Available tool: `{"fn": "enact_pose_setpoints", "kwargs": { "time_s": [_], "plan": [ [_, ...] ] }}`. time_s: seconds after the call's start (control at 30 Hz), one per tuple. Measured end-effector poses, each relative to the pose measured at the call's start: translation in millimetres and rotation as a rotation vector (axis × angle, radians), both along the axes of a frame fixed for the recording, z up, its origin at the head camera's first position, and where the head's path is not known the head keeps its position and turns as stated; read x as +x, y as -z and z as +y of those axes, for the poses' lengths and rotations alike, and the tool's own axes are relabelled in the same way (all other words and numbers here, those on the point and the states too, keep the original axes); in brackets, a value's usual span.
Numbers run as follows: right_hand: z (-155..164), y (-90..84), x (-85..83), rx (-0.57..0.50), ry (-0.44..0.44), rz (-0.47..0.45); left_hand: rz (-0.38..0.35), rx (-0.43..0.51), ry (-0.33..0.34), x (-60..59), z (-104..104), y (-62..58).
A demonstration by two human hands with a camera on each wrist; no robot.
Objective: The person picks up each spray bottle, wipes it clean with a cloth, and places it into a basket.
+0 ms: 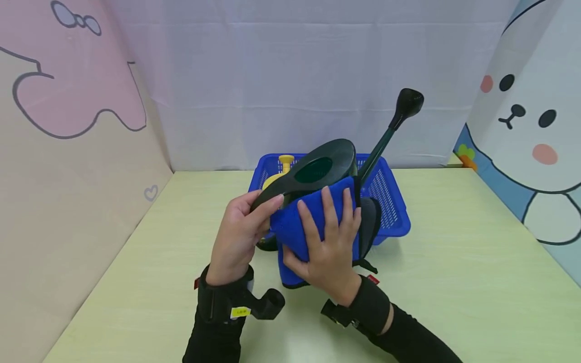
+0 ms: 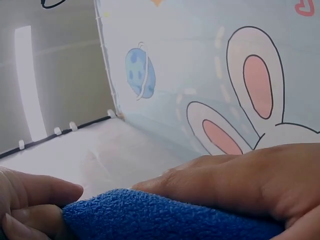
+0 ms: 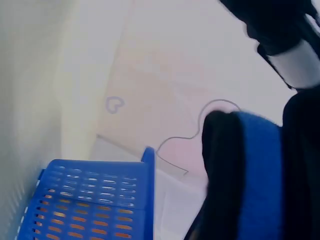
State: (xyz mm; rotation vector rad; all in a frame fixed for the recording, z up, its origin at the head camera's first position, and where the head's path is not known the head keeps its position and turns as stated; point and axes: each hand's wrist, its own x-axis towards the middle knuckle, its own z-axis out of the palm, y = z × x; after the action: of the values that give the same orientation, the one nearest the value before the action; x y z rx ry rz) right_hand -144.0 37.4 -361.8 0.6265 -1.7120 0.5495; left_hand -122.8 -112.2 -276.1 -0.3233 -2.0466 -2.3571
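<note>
In the head view my left hand (image 1: 233, 237) pinches the narrow end of a dark green spoon-shaped utensil (image 1: 333, 156) between thumb and forefinger. The utensil's broad end points right, over the basket. My right hand (image 1: 329, 247) grips a bulging blue terry cloth item (image 1: 290, 234), its fingers spread over the front and thumb lower down. Black edging runs along this item, also visible on the blue cloth (image 3: 260, 170) in the right wrist view. One corner of the blue cloth (image 2: 150, 215) meets my left fingers (image 2: 40, 192) in the left wrist view. Its back is hidden.
A blue perforated basket (image 1: 390, 201) stands behind the hands, against the white backdrop. Inside are a yellow object (image 1: 286, 162) and a long dark green utensil (image 1: 379, 146) that sticks up to the right. A rounded dark item (image 1: 371, 222) shows beside the cloth.
</note>
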Motion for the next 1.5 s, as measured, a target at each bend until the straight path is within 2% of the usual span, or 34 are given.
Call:
{"fn": "enact_pose_setpoints", "kwargs": {
  "time_s": [0.1,0.27,0.6,0.8,0.9,1.03,1.2,1.37,1.5],
  "plan": [
    [-0.6,1.5,0.0,0.041,0.014,0.020,-0.001,-0.001,0.003,0.3,0.7,-0.4],
    [9.8,-5.4,-4.0,0.028,-0.033,0.028,0.014,0.026,0.019,0.4,1.8,-0.2],
    [35.7,-25.6,-17.0,-0.225,-0.266,-0.044,0.011,0.007,0.040,3.5,1.8,-0.8],
    [51.1,-32.5,-25.8,-0.324,-0.414,-0.151,0.015,0.011,0.047,6.4,0.4,-2.0],
    [54.9,-32.8,-28.1,-0.368,-0.454,-0.203,0.011,0.014,0.052,7.0,0.6,-2.2],
    [53.1,-30.5,-27.6,-0.375,-0.429,-0.228,0.008,0.016,0.054,6.8,1.0,-1.9],
    [43.9,-26.5,-21.4,-0.316,-0.289,-0.203,0.001,0.024,0.056,5.4,1.8,-0.6],
    [28.6,-21.8,-12.7,-0.237,-0.156,-0.101,-0.001,0.019,0.054,4.4,3.2,0.3],
    [14.5,-14.8,-5.3,-0.144,-0.084,-0.013,0.003,0.015,0.055,4.1,3.8,1.1]
  ]
}}
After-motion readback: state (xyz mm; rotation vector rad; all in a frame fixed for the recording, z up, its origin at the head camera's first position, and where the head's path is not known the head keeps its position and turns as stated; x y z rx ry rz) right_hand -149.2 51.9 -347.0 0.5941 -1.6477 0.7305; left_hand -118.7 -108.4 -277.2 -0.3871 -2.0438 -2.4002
